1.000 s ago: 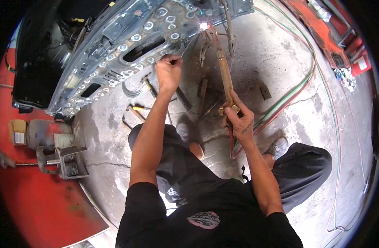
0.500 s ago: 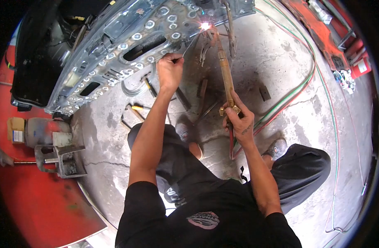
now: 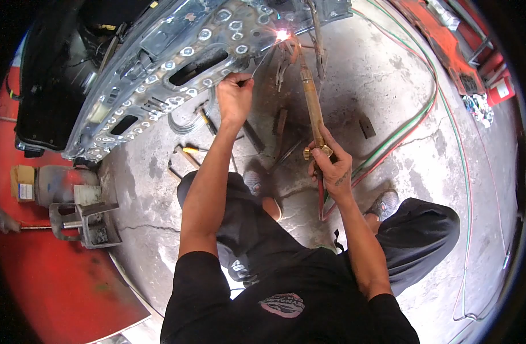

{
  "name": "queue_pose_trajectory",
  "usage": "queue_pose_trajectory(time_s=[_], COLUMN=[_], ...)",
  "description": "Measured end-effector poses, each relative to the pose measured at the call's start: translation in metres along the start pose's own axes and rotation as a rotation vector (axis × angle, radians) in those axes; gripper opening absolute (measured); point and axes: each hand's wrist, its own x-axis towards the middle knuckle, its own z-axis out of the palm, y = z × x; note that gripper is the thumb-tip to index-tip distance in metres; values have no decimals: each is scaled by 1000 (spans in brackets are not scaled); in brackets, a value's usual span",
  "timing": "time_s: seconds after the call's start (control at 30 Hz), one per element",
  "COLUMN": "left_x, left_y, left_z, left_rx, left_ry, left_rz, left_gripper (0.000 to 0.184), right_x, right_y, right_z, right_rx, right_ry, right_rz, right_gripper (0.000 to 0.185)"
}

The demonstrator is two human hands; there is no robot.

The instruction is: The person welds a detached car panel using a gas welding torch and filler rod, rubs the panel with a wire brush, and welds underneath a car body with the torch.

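Observation:
My right hand is wrapped round the brass handle of a gas welding torch, beside its valve knobs. The torch's tip points up at a bright glowing spot on the lower edge of a bare metal car panel dotted with weld marks. Between the fingertips of my left hand is a thin filler rod, whose far end runs towards the glow. That hand is close to the panel's edge; whether it touches is hard to see. Locking pliers hang at the panel's edge near the torch tip.
Red and green hoses run over the concrete floor on the right. Below the panel lie a wire coil, a yellow-handled tool and metal bars. A grey metal stand sits at left, beside a red panel.
The panel and the glowing spot appear shifted very slightly left in view, and the torch tip with them. Both hands keep their grips and nearly the same places.

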Motion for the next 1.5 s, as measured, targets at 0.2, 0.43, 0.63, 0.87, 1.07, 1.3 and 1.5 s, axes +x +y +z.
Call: queue_pose_trajectory(time_s=[0.2, 0.43, 0.63, 0.87, 1.07, 1.3, 1.5], left_x=[1, 1, 1, 0, 1, 2, 2], left_y=[-2, 2, -3, 1, -2, -2, 2], left_z=[1, -1, 1, -2, 0, -1, -1], left_rx=[1, -40, -14, -4, -7, 1, -67], left_ry=[-8, -29, -9, -18, -20, -13, -26], left_rz=[-2, -102, -14, -18, -21, 10, -74], left_gripper=[15, 15, 16, 16, 16, 16, 14], right_x=[0, 0, 0, 1, 1, 1, 2], right_y=[-1, 0, -1, 2, 1, 2, 2], right_z=[0, -1, 0, 0, 0, 0, 0], right_rx=[-14, -40, -23, -29, -62, -33, -40], right_ry=[2, 6, 2, 9, 13, 4, 3], right_rz=[2, 7, 11, 11, -4, -9, -22], right_gripper=[56, 56, 56, 57, 57, 58, 58])
